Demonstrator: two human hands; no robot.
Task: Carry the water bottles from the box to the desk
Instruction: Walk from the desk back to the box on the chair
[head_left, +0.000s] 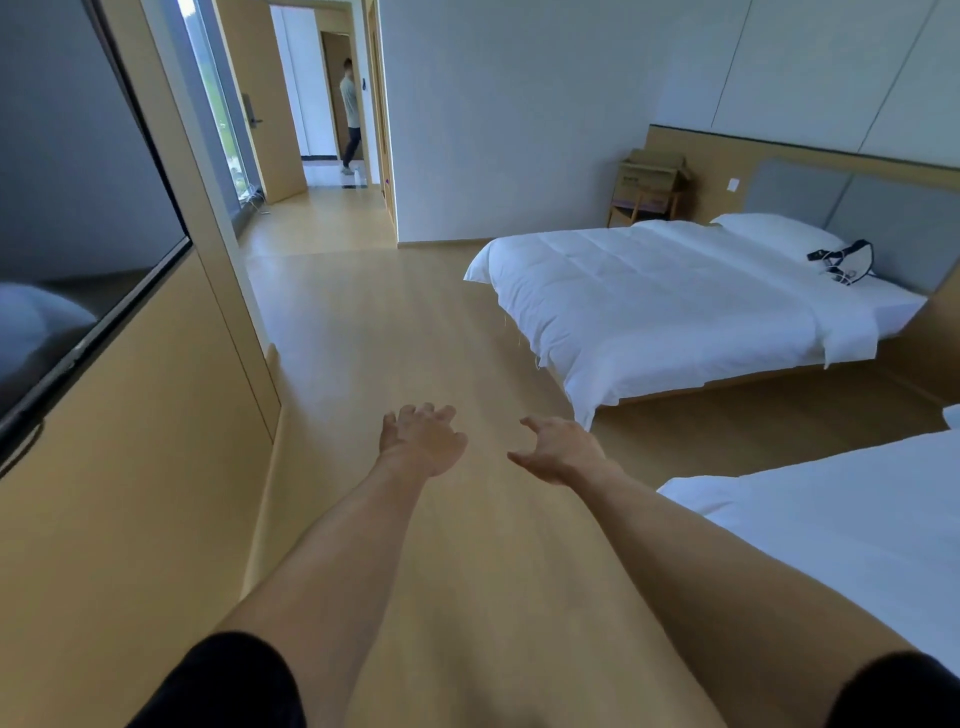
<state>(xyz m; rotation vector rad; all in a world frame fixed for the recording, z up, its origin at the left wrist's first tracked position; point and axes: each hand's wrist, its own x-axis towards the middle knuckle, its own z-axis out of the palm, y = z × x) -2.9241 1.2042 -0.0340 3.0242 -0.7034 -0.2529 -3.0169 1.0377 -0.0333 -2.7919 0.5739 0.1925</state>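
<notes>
A cardboard box (655, 172) sits on a small wooden stool against the far wall, beside the bed's head. No water bottle shows in it from here, and no desk is in view. My left hand (422, 440) and my right hand (563, 450) are stretched out in front of me over the wooden floor, fingers loosely spread, holding nothing. Both hands are far from the box.
A white bed (670, 296) with a black bag (847, 261) lies ahead on the right, and a second bed (841, 525) is near my right arm. A wall-mounted screen (78, 218) hangs on the left. A person (351, 114) stands in the far doorway.
</notes>
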